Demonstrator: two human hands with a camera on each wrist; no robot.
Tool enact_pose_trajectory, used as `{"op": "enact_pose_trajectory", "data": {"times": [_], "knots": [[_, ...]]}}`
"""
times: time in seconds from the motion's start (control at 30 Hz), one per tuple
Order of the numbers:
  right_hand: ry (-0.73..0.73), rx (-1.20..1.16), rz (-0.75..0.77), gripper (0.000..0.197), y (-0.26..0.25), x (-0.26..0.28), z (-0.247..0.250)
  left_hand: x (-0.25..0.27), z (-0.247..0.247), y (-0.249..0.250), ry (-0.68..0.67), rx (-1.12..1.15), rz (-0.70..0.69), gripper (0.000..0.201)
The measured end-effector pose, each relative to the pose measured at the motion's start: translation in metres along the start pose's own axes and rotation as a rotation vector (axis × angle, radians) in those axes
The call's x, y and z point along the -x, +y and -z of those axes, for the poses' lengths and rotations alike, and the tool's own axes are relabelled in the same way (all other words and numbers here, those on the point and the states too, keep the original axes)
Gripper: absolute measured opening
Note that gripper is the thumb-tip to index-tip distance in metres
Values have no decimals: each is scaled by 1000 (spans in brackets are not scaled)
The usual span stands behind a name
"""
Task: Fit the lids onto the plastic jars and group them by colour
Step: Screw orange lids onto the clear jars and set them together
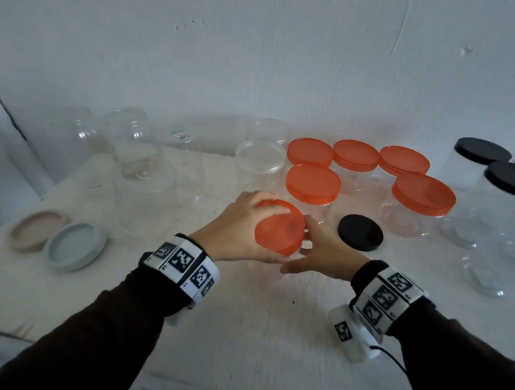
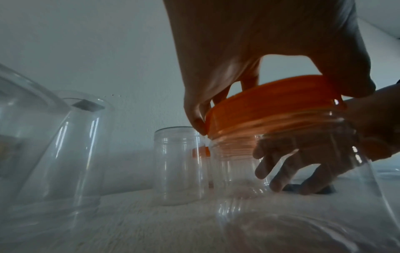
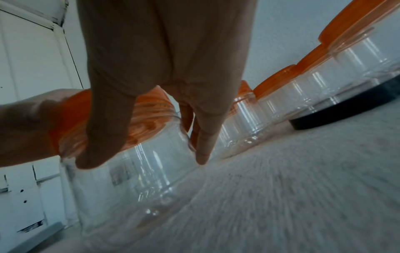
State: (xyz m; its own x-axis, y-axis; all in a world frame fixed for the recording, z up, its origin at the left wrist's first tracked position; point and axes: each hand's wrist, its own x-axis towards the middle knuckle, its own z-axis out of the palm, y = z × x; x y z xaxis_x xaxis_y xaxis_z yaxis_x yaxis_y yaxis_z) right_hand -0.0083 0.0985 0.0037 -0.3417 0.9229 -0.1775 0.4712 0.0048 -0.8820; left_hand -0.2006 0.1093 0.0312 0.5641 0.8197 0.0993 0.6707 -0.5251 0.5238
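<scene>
Left hand (image 1: pixel 234 228) grips orange lid (image 1: pixel 280 228), right hand (image 1: pixel 318 252) wraps clear jar (image 2: pixel 292 171) (lid sits tilted): likely cross-threading, or squeezing buckles the wall.

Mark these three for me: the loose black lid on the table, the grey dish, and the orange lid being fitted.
black lid (image 1: pixel 360 232), head view, middle of its top.
grey dish (image 1: pixel 75 246), head view, inner floor.
orange lid (image 1: pixel 280 228), head view, bare top face.
</scene>
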Motion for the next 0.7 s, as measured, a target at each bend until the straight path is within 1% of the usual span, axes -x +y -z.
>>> {"op": "enact_pose_trajectory", "data": {"times": [0.2,0.33,0.4,0.47,0.53,0.6,0.63,0.7], "knots": [[7,12,0,79,0,-1,0,-4,-2,0,-32,-77,4,84],[7,39,1,82,0,-2,0,-5,-1,2,-43,-120,10,86],[-15,67,-5,87,-2,-2,1,-6,-1,3,-59,-110,20,87],[-66,128,-1,100,-6,-2,5,-4,-1,1,-91,-31,53,96],[-84,236,27,111,-15,-1,13,1,-3,-5,-87,113,115,114],[-48,365,85,112,-31,-1,21,8,-5,-14,-52,257,186,123],[-40,435,121,110,-39,-1,24,12,-5,-18,-59,327,219,123],[-74,574,169,106,-57,-3,26,17,-7,-25,-118,440,260,120]]}}
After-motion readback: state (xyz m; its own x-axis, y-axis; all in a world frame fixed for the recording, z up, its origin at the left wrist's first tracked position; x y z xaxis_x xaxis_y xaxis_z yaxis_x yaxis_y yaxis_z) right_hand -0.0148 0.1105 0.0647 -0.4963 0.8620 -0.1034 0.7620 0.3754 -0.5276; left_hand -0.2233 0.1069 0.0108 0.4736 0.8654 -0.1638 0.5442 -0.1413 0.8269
